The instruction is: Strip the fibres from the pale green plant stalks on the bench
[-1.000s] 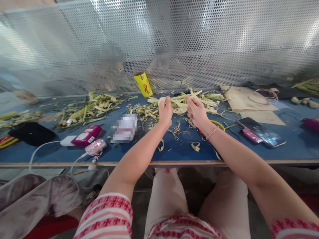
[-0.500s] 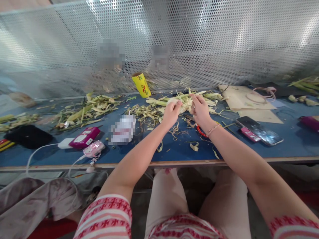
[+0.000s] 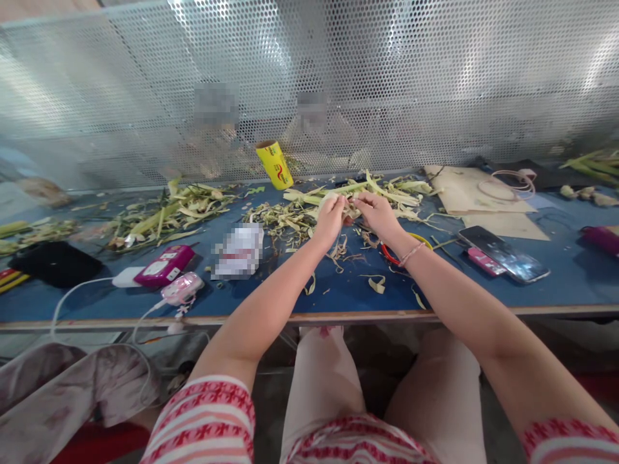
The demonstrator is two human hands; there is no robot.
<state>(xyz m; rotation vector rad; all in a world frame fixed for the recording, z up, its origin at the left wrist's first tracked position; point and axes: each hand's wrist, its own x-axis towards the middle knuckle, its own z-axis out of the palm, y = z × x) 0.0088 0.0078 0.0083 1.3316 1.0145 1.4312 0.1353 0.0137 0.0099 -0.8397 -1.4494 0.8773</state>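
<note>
Above the plant scraps on the blue table, my left hand [image 3: 329, 219] is closed in a pinch. A whitish, rounded piece of plant [image 3: 329, 198] shows at its fingers; its kind is unclear. My right hand [image 3: 378, 212] is close beside it, thumb and forefinger pinched together near the left fingertips. What lies between the right fingers is too small to make out. Pale green husk-like strips [image 3: 387, 189] lie just behind and under both hands. To the left of the left hand spreads a heap of short, dry trimmings [image 3: 280, 220].
Behind the scraps, a yellow tube [image 3: 275, 165] leans near the perforated metal screen [image 3: 411, 84]. A red and yellow ring [image 3: 389, 254] lies under my right wrist. Right of it are a phone [image 3: 503, 253] and brown card [image 3: 474, 187]. A purple box [image 3: 165, 265] stands left.
My right hand has come down and in towards my left, its fingertips now almost meeting the left ones. The left hand has barely moved.
</note>
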